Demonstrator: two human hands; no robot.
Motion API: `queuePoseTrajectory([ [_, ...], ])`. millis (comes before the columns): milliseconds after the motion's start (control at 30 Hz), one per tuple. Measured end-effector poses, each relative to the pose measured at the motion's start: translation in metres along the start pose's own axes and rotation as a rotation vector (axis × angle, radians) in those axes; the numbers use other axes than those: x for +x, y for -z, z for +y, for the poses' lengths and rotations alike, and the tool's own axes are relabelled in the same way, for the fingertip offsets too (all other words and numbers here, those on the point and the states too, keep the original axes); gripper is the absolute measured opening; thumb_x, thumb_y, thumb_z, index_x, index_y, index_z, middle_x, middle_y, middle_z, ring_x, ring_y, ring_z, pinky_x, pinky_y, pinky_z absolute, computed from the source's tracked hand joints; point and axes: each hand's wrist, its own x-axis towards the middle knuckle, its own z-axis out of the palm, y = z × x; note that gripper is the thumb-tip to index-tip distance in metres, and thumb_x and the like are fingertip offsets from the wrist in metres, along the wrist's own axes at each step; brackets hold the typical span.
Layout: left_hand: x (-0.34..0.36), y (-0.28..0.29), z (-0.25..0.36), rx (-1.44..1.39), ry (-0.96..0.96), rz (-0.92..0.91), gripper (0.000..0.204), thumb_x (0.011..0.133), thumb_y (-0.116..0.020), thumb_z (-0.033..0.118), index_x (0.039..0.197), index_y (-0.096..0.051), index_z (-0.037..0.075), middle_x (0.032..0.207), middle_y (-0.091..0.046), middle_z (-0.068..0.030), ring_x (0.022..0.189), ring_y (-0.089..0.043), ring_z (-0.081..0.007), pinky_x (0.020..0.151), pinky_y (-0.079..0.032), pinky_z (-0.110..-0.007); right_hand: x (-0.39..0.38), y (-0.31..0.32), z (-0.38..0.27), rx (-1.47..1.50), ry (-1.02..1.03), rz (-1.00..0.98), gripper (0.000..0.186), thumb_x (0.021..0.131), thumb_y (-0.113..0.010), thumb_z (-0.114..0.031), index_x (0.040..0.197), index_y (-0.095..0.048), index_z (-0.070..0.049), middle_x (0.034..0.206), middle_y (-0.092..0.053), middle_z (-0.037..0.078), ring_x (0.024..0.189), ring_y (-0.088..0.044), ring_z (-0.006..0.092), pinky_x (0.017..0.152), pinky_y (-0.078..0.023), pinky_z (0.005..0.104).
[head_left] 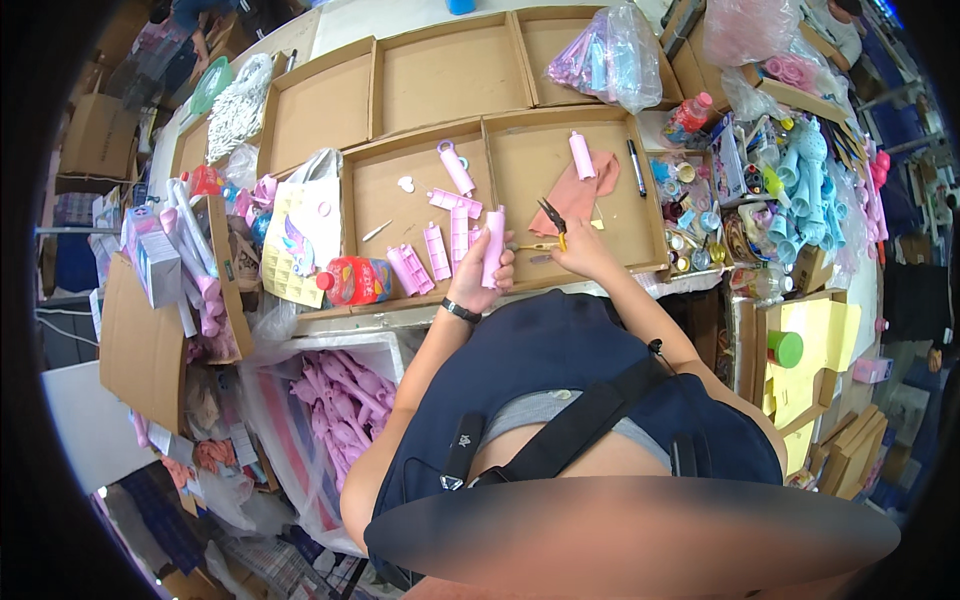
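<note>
My left hand (490, 275) is wrapped round a pink plastic tube-shaped handle (494, 248), which stands nearly upright in the grip. Just to its right, my right hand (588, 252) grips pliers (550, 215) with dark jaws and yellow-orange handles; the jaws point up and left, apart from the pink handle. Around my left hand lie several pink half-shell pieces (437, 250) and a pink part with a ring end (455, 168). Beyond my right hand, a salmon-coloured cloth (572, 195) lies in the tray, with another pink tube (582, 156) on its upper edge.
The shallow cardboard tray (400, 140) has a divider down its middle. A black marker (636, 168) lies at its right side, a red-labelled bottle (357, 281) by its left front corner. Small paint jars (700, 258) crowd the right. A lined bin of pink parts (340, 400) stands at lower left.
</note>
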Motion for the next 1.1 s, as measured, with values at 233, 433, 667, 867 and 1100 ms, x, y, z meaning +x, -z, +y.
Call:
queuePoseTrajectory([
  [233, 0.000, 0.014, -0.006, 0.103, -0.176, 0.177, 0.018, 0.088, -0.055, 0.023, 0.093, -0.053, 0.007, 0.075, -0.053, -0.0026, 0.067, -0.052, -0.0157, 0.063, -0.045, -0.030, 0.014, 0.004, 0.052, 0.516, -0.018, -0.017, 0.052, 0.070, -0.066, -0.033, 0.102, -0.048, 0.004, 0.098, -0.054, 0.022, 0.098, -0.051, 0.0373, 0.081, -0.043, 0.0432],
  [433, -0.007, 0.023, 0.000, 0.083, -0.152, 0.196, 0.014, 0.087, -0.056, 0.019, 0.090, -0.052, 0.006, 0.077, -0.055, -0.0032, 0.066, -0.051, -0.0135, 0.061, -0.044, -0.028, 0.008, -0.006, 0.109, -0.190, -0.587, 0.302, 0.062, 0.071, -0.066, -0.044, 0.108, -0.049, 0.003, 0.106, -0.052, 0.020, 0.101, -0.049, 0.0353, 0.084, -0.040, 0.0436],
  [667, -0.022, 0.033, -0.008, -0.009, -0.301, 0.364, 0.013, 0.086, -0.055, 0.015, 0.095, -0.049, 0.007, 0.073, -0.049, -0.0009, 0.060, -0.045, -0.0098, 0.057, -0.041, -0.025, 0.081, -0.004, 0.112, 0.077, -0.096, 0.470, 0.049, 0.075, -0.063, -0.032, 0.108, -0.050, 0.002, 0.097, -0.056, 0.021, 0.097, -0.050, 0.0363, 0.088, -0.037, 0.0446],
  [867, -0.045, 0.040, -0.031, -0.120, -0.429, 0.430, 0.015, 0.086, -0.055, 0.018, 0.095, -0.052, 0.006, 0.077, -0.053, -0.0044, 0.068, -0.051, -0.0151, 0.062, -0.045, -0.029, 0.180, -0.008, 0.095, -0.189, -0.343, 0.165, 0.049, 0.069, -0.066, -0.037, 0.100, -0.058, 0.000, 0.099, -0.059, 0.022, 0.091, -0.058, 0.0356, 0.078, -0.047, 0.0438],
  [1100, -0.056, 0.046, -0.051, -0.208, -0.542, 0.578, 0.014, 0.088, -0.051, 0.018, 0.092, -0.053, 0.005, 0.088, -0.058, -0.0095, 0.084, -0.056, -0.0225, 0.074, -0.047, -0.034, 0.181, -0.027, 0.107, 0.090, -0.228, 0.425, 0.035, 0.069, -0.064, -0.022, 0.091, -0.054, 0.003, 0.087, -0.060, 0.021, 0.081, -0.060, 0.0347, 0.072, -0.046, 0.0417],
])
